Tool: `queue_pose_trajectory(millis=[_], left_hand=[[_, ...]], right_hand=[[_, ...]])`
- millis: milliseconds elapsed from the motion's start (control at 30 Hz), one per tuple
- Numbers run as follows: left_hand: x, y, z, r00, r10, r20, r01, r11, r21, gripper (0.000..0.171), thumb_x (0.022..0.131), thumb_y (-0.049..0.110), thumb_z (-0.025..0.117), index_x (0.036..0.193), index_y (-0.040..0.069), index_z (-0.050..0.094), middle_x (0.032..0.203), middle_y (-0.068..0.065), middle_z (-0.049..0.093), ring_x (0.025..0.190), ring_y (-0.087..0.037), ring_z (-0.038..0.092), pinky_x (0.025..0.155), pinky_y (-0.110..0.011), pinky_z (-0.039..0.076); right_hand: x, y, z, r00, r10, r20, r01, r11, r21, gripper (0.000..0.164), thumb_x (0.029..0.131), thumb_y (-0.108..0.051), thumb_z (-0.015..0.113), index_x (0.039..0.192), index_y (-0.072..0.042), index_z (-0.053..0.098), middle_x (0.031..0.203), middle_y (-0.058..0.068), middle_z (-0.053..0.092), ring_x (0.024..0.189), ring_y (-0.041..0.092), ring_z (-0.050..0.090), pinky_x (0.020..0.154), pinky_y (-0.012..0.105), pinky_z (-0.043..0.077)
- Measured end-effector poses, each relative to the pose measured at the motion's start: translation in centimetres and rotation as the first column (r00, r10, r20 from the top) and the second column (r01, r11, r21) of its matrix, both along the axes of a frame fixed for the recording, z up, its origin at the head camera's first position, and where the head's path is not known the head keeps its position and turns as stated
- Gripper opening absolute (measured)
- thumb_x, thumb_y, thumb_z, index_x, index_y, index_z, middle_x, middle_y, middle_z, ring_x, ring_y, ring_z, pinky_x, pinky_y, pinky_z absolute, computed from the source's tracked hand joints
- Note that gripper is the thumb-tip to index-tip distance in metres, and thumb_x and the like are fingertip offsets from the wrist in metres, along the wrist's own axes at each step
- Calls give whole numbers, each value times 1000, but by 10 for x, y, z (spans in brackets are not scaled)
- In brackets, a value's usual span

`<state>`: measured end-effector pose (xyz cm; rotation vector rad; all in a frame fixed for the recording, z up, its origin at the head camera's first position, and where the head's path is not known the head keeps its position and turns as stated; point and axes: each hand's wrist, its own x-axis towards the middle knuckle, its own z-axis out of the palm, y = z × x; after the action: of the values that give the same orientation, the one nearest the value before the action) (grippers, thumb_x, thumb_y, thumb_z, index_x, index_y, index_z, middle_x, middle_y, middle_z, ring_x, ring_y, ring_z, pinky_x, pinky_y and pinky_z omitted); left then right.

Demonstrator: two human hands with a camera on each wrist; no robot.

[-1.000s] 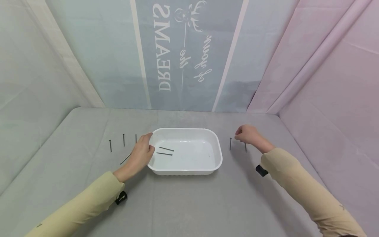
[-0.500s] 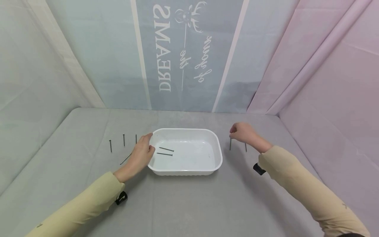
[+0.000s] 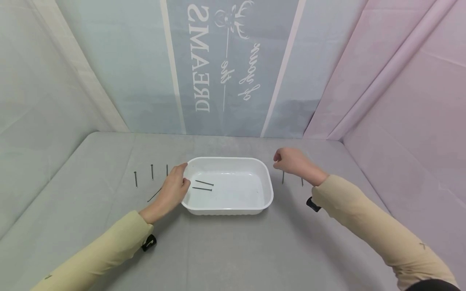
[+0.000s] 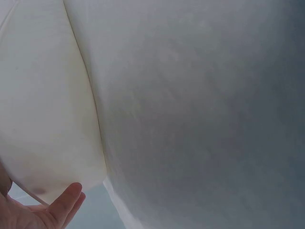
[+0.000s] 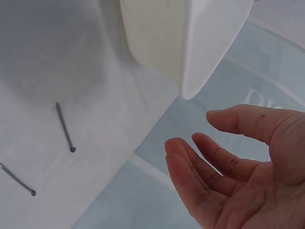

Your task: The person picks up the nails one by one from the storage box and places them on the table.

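Note:
My left hand [image 3: 174, 186] holds the left rim of a white rectangular tray [image 3: 227, 211], thumb over the inner side. The left wrist view shows its fingers [image 4: 66, 202] against the tray's outer wall. Inside the tray lie two dark nails, an upper nail [image 3: 204, 183] and a lower nail [image 3: 202, 188]. My right hand [image 3: 293, 161] hovers right of the tray, with nothing between its loosely curved fingers [image 5: 183, 176]. Below it, a nail [image 3: 283, 178] and another nail [image 3: 302, 182] lie on the table, the hand partly covering them in the head view.
Several more nails lie left of the tray: a far-left nail [image 3: 136, 179], an upright-lying nail [image 3: 152, 172], one nail [image 3: 167, 169] near my left hand and a slanted nail [image 3: 153, 195] partly behind it. A grey cloth [image 3: 225, 250] covers the table; a printed curtain [image 3: 233, 81] hangs behind.
My right hand has moved left and slightly away from me, passing over the nearer nail toward the tray. My left hand, the tray and the nails stay where they were.

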<state>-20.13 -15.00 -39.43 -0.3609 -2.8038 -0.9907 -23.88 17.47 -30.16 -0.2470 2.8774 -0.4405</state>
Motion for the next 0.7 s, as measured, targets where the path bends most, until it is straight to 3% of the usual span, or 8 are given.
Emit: queue_pose_trajectory(millis=[700], left_hand=[[2, -1, 1, 1000, 2, -3, -2, 1000, -8, 47, 86, -2, 44, 131, -13, 34, 119, -29, 46, 103, -34, 52, 80, -42, 49]], right_hand=[[7, -40, 10, 997, 77, 9, -77, 996, 50, 23, 83, -10, 59, 101, 4, 61, 89, 13, 61, 78, 23, 55, 68, 34, 48]])
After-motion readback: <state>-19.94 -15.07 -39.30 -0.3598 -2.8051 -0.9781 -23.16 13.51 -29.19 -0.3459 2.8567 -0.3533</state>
